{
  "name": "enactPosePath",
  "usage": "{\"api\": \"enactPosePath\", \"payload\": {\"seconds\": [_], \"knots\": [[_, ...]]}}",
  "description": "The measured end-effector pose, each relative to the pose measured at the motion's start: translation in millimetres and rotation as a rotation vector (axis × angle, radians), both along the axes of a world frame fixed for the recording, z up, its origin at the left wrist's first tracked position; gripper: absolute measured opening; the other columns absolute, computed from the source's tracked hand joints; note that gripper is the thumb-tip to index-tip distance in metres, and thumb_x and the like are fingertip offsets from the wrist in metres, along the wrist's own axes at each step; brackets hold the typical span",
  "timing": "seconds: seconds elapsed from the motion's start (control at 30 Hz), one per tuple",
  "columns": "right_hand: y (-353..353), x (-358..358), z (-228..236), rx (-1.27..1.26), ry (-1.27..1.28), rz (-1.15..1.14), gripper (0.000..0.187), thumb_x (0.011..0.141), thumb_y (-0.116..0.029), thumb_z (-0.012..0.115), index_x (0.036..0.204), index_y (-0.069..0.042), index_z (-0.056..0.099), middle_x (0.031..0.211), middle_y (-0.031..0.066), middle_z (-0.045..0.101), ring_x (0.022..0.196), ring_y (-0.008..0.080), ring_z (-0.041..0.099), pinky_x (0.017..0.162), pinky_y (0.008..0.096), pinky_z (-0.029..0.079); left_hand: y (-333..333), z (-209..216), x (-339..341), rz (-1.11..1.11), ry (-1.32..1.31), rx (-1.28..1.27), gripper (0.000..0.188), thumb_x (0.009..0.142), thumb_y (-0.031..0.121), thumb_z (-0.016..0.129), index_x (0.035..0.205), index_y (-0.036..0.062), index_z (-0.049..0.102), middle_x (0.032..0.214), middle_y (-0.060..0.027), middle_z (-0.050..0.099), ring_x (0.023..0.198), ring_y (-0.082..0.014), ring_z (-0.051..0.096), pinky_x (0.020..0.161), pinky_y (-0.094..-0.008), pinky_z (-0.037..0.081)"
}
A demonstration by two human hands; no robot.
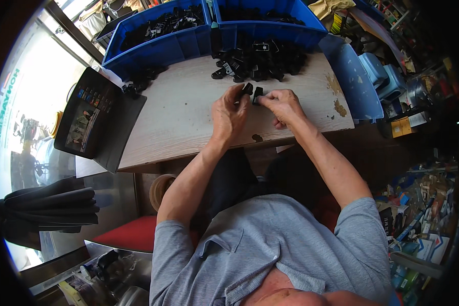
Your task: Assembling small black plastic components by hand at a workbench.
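Note:
My left hand pinches a small black plastic part over the middle of the table. Close beside it, my right hand grips a second small black part between thumb and fingers. A narrow gap separates the two pieces; their exact kind is too small to make out. Just beyond my hands lies a heap of similar black parts, a few with metal showing.
Two blue bins of black parts line the table's far edge. A tablet in a dark case stands at left, with a smaller black pile behind it. A pale blue tray leans at the right. Worn patches mark the whitish tabletop.

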State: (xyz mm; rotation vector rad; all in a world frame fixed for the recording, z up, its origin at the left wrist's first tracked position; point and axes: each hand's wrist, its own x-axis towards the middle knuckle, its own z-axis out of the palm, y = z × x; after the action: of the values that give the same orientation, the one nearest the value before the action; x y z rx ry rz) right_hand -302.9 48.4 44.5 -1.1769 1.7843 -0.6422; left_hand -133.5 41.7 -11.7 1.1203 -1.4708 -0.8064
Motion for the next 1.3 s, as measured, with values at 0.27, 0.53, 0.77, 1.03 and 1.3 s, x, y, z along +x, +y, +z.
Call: {"api": "enactPosePath", "payload": {"seconds": [0.27,0.53,0.77,1.03,1.3], "knots": [[6,-7,-12,-0.113,-0.26,0.004,0.026,0.088,-0.014,0.071,0.113,-0.005,0.067,0.071,0.0044,0.062,0.046,0.0124,0.057,0.039,0.0276,0.049,0,5,2,0.007,-0.12,-0.092,0.028,0.09,0.009,0.07,0.117,0.0014,0.069,0.102,-0.0154,0.075,0.091,-0.0255,0.074,0.08,-0.0344,0.057],[-9,-8,-12,-0.144,-0.19,0.071,0.039,0.084,-0.005,0.066,0.123,-0.01,0.064,0.079,0.0041,0.066,0.047,0.0121,0.058,0.038,0.0279,0.047,-3,8,-4,-0.064,-0.511,-0.345,0.026,0.087,0.01,0.068,0.113,0.0077,0.072,0.103,-0.0134,0.073,0.095,-0.0345,0.07,0.081,-0.0414,0.057],[-9,-2,-6,-0.113,-0.18,0.063,0.031,0.086,-0.009,0.071,0.116,-0.01,0.062,0.06,-0.0002,0.055,0.042,0.0102,0.051,0.036,0.0262,0.041,-8,9,-2,-0.089,-0.504,-0.333,0.024,0.089,0.007,0.066,0.111,0.0091,0.074,0.103,-0.0107,0.073,0.093,-0.0324,0.071,0.081,-0.0396,0.058],[-11,-7,-9,-0.081,-0.196,0.104,0.028,0.085,-0.005,0.067,0.112,-0.006,0.062,0.065,0.0027,0.06,0.045,0.0113,0.055,0.038,0.0261,0.043,-8,3,-3,-0.072,-0.486,-0.456,0.024,0.087,0.009,0.063,0.109,0.0105,0.073,0.097,-0.0083,0.072,0.088,-0.0303,0.07,0.075,-0.0395,0.057],[-11,-8,-8,-0.075,-0.193,0.161,0.029,0.085,-0.005,0.068,0.114,-0.005,0.066,0.064,0.002,0.06,0.045,0.0106,0.054,0.038,0.0254,0.043,-1,6,7,-0.155,-0.703,-0.452,0.037,0.087,0.012,0.061,0.123,0.0103,0.067,0.112,-0.0069,0.071,0.107,-0.0287,0.064,0.085,-0.0431,0.05]]}}
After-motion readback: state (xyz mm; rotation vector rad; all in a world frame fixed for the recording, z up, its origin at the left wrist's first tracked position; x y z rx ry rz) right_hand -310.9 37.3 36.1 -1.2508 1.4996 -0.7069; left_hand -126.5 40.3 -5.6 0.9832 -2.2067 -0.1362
